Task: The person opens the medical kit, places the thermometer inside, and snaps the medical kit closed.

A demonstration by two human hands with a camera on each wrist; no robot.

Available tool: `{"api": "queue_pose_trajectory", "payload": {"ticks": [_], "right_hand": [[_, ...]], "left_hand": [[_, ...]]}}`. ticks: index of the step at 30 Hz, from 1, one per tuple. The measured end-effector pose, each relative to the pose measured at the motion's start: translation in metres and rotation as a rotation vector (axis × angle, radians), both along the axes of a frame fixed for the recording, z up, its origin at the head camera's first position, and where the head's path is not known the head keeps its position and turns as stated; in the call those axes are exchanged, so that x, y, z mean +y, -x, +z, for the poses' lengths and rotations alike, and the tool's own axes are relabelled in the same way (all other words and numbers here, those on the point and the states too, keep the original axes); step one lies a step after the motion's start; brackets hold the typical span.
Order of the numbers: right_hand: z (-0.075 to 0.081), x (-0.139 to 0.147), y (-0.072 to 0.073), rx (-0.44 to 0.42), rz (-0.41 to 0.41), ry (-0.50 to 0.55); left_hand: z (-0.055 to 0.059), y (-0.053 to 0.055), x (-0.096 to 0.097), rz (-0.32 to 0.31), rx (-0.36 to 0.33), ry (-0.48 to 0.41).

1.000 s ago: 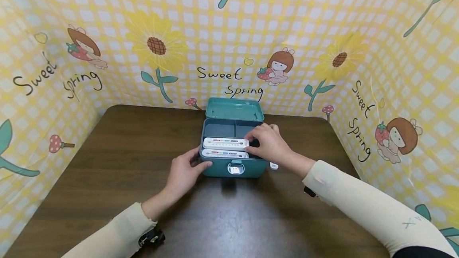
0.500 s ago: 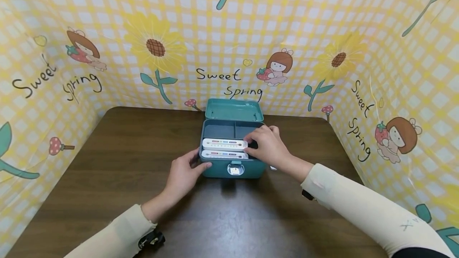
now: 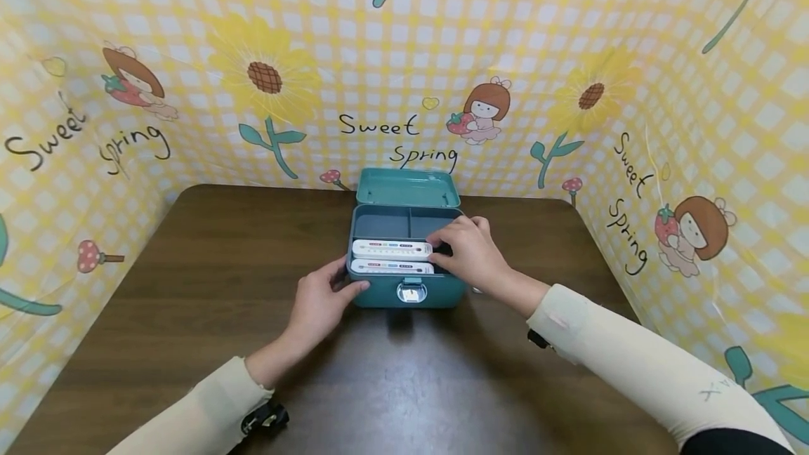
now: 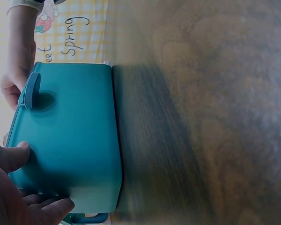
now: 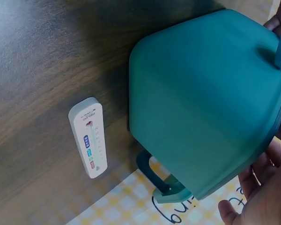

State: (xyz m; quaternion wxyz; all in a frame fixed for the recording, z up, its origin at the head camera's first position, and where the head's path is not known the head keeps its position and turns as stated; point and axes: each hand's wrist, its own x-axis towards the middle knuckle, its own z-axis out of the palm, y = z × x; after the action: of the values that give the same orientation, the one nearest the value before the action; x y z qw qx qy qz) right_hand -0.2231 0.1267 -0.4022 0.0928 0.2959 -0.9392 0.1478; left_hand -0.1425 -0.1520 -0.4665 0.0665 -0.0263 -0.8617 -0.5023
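Note:
A teal storage box point(image 3: 379, 295) stands on the table with its lid point(image 3: 407, 188) tipped back. Two white thermometers lie side by side across its front part: a rear thermometer point(image 3: 392, 250) and a front thermometer point(image 3: 392, 267). My right hand point(image 3: 470, 253) reaches over the box's right side, thumb and fingertips pinching the right end of the rear thermometer. At the front left corner my left hand point(image 3: 319, 300) grips the box, thumb point(image 4: 18, 154) on the front wall and fingers along the side. Another white thermometer point(image 5: 89, 138) lies on the table right of the box.
Behind the thermometers, a divider point(image 3: 409, 222) splits the box's rear tray. A metal latch point(image 3: 412, 291) sits on the front wall, and a handle point(image 5: 152, 173) shows by the lid. Yellow checked cloth point(image 3: 404, 55) rises behind and beside the brown table point(image 3: 253, 251).
The head view has shifted slightly. Both hands keep their places on the box and the rear thermometer; the thermometer on the table shows less beside my right wrist.

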Motion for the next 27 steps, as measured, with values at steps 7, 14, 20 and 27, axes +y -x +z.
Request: {"api": "queue_pose_trajectory", "payload": {"ticks": [7,14,20,27], "right_hand": [[0.008,0.012,0.001,-0.073,0.036,0.057],[0.000,0.037,-0.006,-0.071,-0.083,0.212],[-0.016,0.056,-0.014,-0.042,-0.220,0.294],[-0.034,0.069,-0.015,-0.036,-0.313,0.415]], "left_hand": [[0.001,0.001,0.000,-0.001,-0.020,-0.010],[0.000,0.001,0.001,0.001,-0.026,-0.016],[-0.003,0.002,-0.001,0.001,-0.014,-0.033],[-0.002,0.002,0.000,0.004,-0.012,-0.037]]}}
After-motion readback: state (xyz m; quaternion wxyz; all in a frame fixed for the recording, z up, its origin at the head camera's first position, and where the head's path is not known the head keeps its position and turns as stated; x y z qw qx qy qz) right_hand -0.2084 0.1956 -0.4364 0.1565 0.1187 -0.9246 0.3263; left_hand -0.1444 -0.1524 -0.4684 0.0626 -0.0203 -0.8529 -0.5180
